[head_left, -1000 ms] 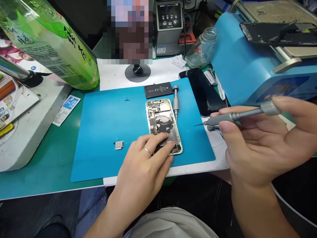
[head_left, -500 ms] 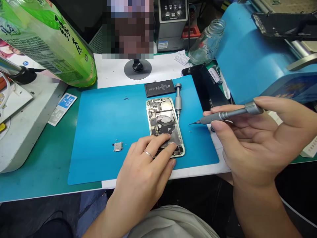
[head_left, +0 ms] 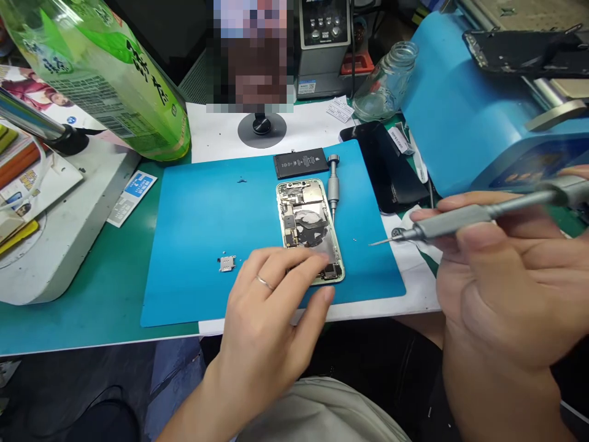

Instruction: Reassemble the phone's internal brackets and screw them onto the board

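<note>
On a blue mat (head_left: 193,227) lies an opened phone (head_left: 299,212), its inner boards and housing exposed. My left hand (head_left: 271,307) is over the phone's lower end with fingers extended and thumb apart; it grips nothing, and whether the fingertips touch the phone I cannot tell. My right hand (head_left: 501,282) holds a grey precision screwdriver (head_left: 464,222), its thin tip pointing left above the mat's right side. A black battery (head_left: 301,163) and a second screwdriver (head_left: 334,184) lie beside the phone. A small metal part (head_left: 227,264) rests left of it.
A green drink bottle (head_left: 133,92) leans at the back left. A phone on a stand (head_left: 261,127) is at the back, partly blurred out. A glass jar (head_left: 384,83), a black phone screen (head_left: 386,169) and a blue machine (head_left: 442,110) occupy the right.
My right hand with the screwdriver has moved right and closer to the camera. My left fingers have lifted slightly and the thumb has spread. The view has shifted a little.
</note>
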